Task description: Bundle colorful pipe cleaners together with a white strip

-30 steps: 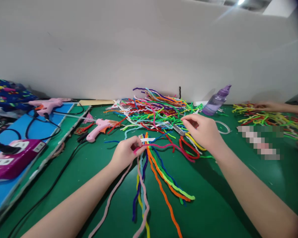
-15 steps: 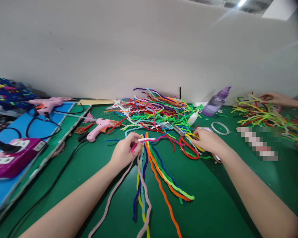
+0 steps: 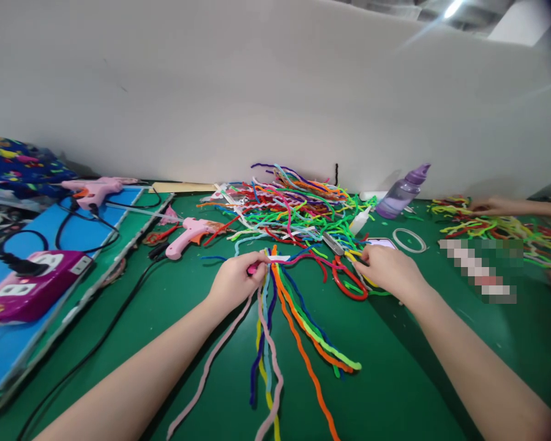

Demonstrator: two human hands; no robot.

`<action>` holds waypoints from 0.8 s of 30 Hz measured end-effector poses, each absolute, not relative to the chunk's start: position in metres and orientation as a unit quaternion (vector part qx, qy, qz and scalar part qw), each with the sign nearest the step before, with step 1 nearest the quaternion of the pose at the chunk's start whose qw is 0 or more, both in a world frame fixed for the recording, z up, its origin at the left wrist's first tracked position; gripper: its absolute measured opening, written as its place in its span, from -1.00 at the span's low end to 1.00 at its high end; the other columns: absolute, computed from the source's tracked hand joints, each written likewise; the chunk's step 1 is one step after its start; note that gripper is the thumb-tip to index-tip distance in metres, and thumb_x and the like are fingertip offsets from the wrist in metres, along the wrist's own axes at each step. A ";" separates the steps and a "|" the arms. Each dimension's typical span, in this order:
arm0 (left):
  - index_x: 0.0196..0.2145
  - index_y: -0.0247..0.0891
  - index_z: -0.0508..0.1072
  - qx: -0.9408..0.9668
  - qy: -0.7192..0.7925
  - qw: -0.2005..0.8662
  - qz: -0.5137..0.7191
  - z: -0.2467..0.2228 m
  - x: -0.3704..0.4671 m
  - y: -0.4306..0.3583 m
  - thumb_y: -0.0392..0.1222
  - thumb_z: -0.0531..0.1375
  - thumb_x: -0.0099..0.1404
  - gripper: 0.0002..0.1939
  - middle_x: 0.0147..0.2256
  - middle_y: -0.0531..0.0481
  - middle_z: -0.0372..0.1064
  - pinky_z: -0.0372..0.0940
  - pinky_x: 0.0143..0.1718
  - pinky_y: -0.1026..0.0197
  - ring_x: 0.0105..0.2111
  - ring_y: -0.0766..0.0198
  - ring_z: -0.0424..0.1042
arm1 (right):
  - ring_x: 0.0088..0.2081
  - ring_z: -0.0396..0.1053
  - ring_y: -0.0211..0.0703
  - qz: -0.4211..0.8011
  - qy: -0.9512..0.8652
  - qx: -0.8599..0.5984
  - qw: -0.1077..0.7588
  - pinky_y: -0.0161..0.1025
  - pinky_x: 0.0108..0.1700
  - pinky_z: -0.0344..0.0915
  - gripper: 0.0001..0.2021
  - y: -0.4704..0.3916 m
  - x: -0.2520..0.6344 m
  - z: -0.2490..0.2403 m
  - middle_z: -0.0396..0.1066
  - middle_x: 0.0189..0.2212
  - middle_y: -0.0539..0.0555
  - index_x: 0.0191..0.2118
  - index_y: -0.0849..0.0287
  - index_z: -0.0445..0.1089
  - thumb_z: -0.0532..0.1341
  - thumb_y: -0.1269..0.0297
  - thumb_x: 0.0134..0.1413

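My left hand (image 3: 239, 275) is closed around the end of a bright pink pipe cleaner (image 3: 298, 257). That strand runs right, across a bunch of pipe cleaners. Out of the bunch, orange (image 3: 303, 349), pale pink (image 3: 272, 355), dark blue and other strands fan toward me. A small white strip (image 3: 281, 260) lies at the bunch's top. My right hand (image 3: 388, 269) has its fingers bunched over yellow strands beside red-handled scissors (image 3: 350, 286); what the fingertips grip is partly hidden. Behind both hands lies a heap of coloured pipe cleaners (image 3: 284, 205).
Pink glue guns (image 3: 190, 236) and a purple power strip (image 3: 37, 288) with a black cable lie left. A white glue bottle (image 3: 360, 219), purple water bottle (image 3: 399, 193), phone (image 3: 382, 243) and clear ring (image 3: 409, 240) are right. Another person's hand (image 3: 487, 207) touches more pipe cleaners.
The view has shifted slightly. Both my hands stay nearly in place, the left fingers closing more on the pink strand. The other person's hand has moved lower over its heap.
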State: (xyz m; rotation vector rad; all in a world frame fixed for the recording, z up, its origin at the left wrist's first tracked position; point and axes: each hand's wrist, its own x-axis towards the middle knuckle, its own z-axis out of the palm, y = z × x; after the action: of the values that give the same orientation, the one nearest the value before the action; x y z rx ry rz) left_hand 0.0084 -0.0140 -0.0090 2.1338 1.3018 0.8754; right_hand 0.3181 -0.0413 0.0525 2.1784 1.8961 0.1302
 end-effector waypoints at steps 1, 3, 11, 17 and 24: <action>-0.27 -0.22 0.49 0.782 0.476 0.243 0.322 -0.009 0.008 -0.014 -0.19 0.05 0.22 -0.76 -0.57 0.11 0.32 0.15 -0.47 0.38 -0.58 0.42 0.23 | -0.35 0.41 0.00 0.045 0.649 0.751 0.116 -0.24 -0.49 0.08 -0.64 -0.043 0.315 0.053 0.43 -0.35 0.22 -0.41 0.18 0.36 0.03 -0.02 0.10; -0.26 -0.22 0.49 0.781 0.477 0.243 0.322 -0.010 0.009 -0.014 -0.19 0.04 0.22 -0.76 -0.57 0.11 0.34 0.16 -0.47 0.38 -0.58 0.42 0.24 | -0.39 0.41 -0.01 0.033 0.647 0.754 0.110 -0.24 -0.50 0.07 -0.58 -0.045 0.310 0.052 0.43 -0.36 0.23 -0.40 0.18 0.36 0.02 -0.10 0.08; -0.29 -0.26 0.50 0.760 0.447 0.262 0.392 0.000 0.008 -0.019 -0.25 0.07 0.18 -0.77 -0.42 0.06 0.49 0.26 -0.39 0.39 -0.49 0.41 0.39 | -0.33 0.41 0.03 -0.050 0.650 0.752 0.095 -0.25 -0.48 0.08 -0.59 -0.039 0.309 0.043 0.44 -0.32 0.22 -0.27 0.20 0.33 0.10 -0.08 -0.04; -0.31 -0.28 0.45 0.693 0.412 0.302 0.509 0.006 0.004 -0.024 -0.27 0.05 0.23 -0.81 -0.38 0.01 0.49 0.31 -0.40 0.35 -0.52 0.40 0.42 | -0.29 0.41 -0.01 -0.101 0.627 0.770 -0.055 -0.23 -0.35 0.20 -0.62 -0.047 0.315 0.039 0.44 -0.21 0.18 -0.18 0.17 0.32 0.09 -0.01 -0.01; -0.26 -0.29 0.42 0.539 0.438 0.370 0.617 0.002 0.003 -0.011 -0.21 0.05 0.25 -0.81 -0.31 -0.04 0.48 0.27 -0.52 0.33 -0.57 0.38 0.43 | -0.28 0.42 -0.07 -0.196 0.582 0.725 -0.312 -0.20 -0.28 0.30 -0.60 -0.055 0.322 0.042 0.45 -0.25 0.11 -0.12 0.12 0.28 0.20 0.03 -0.07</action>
State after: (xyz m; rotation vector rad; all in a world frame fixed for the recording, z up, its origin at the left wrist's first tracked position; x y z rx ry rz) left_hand 0.0030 -0.0115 0.0016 1.3825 1.1246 1.5843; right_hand 0.3218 -0.0546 0.0423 2.8815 2.3149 -0.7778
